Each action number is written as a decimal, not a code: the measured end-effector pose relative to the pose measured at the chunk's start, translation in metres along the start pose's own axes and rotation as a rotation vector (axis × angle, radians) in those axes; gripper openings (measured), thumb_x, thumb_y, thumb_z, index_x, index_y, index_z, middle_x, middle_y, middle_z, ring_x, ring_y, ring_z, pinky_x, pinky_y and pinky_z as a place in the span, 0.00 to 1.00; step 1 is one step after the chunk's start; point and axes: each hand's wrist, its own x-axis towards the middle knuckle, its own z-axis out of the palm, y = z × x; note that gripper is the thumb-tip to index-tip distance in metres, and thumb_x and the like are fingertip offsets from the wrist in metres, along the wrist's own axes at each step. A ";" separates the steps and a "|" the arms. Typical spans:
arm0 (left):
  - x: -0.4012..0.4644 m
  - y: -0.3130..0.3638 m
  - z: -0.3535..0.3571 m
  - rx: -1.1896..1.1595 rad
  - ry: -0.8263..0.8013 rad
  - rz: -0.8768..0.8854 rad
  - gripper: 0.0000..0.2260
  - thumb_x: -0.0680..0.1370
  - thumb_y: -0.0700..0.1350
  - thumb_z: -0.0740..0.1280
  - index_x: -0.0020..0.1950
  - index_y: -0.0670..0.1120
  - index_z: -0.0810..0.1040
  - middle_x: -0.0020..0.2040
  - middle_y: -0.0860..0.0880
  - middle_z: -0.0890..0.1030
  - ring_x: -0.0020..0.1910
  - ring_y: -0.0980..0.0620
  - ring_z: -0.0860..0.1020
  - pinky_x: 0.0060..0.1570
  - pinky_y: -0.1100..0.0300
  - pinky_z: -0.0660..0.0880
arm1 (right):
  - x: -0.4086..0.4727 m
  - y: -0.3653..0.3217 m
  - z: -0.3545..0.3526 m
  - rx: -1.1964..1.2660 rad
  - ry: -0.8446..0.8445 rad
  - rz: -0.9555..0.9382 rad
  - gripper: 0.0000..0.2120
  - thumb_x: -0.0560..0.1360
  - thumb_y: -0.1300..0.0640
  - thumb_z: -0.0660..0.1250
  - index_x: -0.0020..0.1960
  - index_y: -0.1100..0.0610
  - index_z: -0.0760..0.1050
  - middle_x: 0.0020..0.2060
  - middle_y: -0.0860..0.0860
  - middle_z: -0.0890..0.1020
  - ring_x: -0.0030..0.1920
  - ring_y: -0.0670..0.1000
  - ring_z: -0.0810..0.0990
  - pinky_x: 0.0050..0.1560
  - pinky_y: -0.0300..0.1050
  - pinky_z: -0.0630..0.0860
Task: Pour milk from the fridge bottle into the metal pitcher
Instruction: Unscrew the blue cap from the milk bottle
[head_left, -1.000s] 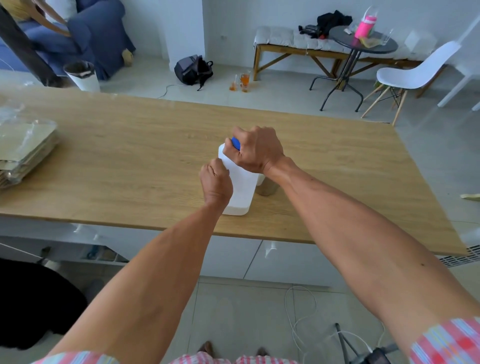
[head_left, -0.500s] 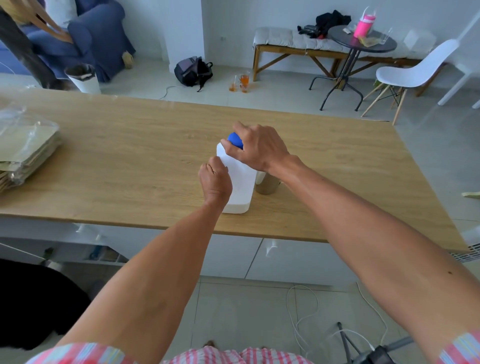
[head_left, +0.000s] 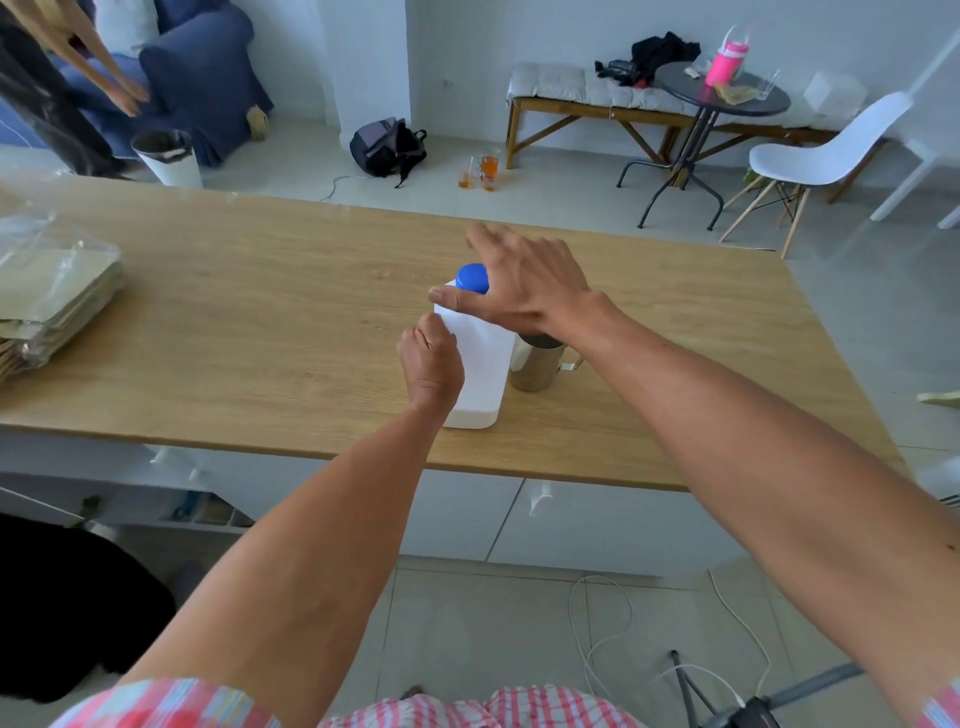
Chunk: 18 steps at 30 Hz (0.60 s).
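Note:
A white milk bottle (head_left: 480, 364) with a blue cap (head_left: 472, 278) stands upright on the wooden table (head_left: 260, 322), near its front edge. My left hand (head_left: 431, 364) grips the bottle's left side. My right hand (head_left: 519, 288) hovers just right of the cap with fingers spread, the thumb lying across the bottle's shoulder below the cap. The cap sits on the bottle. The metal pitcher (head_left: 537, 364) stands right beside the bottle, its rim partly hidden under my right wrist, its handle pointing right.
A stack of flat packets in clear plastic (head_left: 47, 296) lies at the table's left end. Beyond the table are a bin (head_left: 166, 158), a backpack (head_left: 387, 145), two glasses on the floor (head_left: 480, 174), a round black table (head_left: 722, 93) and a white chair (head_left: 826, 156).
My right hand was closed around the blue cap; now its fingers have opened and lifted off, leaving the cap exposed on the bottle. The left hand keeps its hold.

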 end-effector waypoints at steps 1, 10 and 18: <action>-0.001 0.001 0.000 0.010 0.000 -0.005 0.16 0.79 0.44 0.54 0.31 0.46 0.60 0.27 0.53 0.65 0.30 0.54 0.61 0.34 0.54 0.61 | 0.002 -0.001 -0.001 -0.036 -0.017 0.018 0.33 0.76 0.23 0.54 0.55 0.54 0.70 0.44 0.50 0.79 0.39 0.56 0.77 0.41 0.50 0.70; 0.001 -0.001 -0.002 0.052 -0.030 0.018 0.12 0.72 0.47 0.52 0.29 0.45 0.60 0.29 0.44 0.66 0.33 0.47 0.61 0.33 0.51 0.61 | -0.007 0.003 -0.008 0.395 -0.056 -0.090 0.13 0.81 0.52 0.66 0.63 0.54 0.77 0.52 0.49 0.76 0.51 0.50 0.71 0.53 0.43 0.66; 0.001 -0.003 -0.004 0.067 -0.061 0.025 0.11 0.71 0.47 0.52 0.30 0.46 0.59 0.29 0.46 0.65 0.35 0.46 0.61 0.35 0.50 0.61 | -0.048 0.018 0.020 1.135 0.408 0.597 0.19 0.68 0.51 0.81 0.51 0.52 0.74 0.47 0.53 0.84 0.42 0.48 0.82 0.46 0.46 0.81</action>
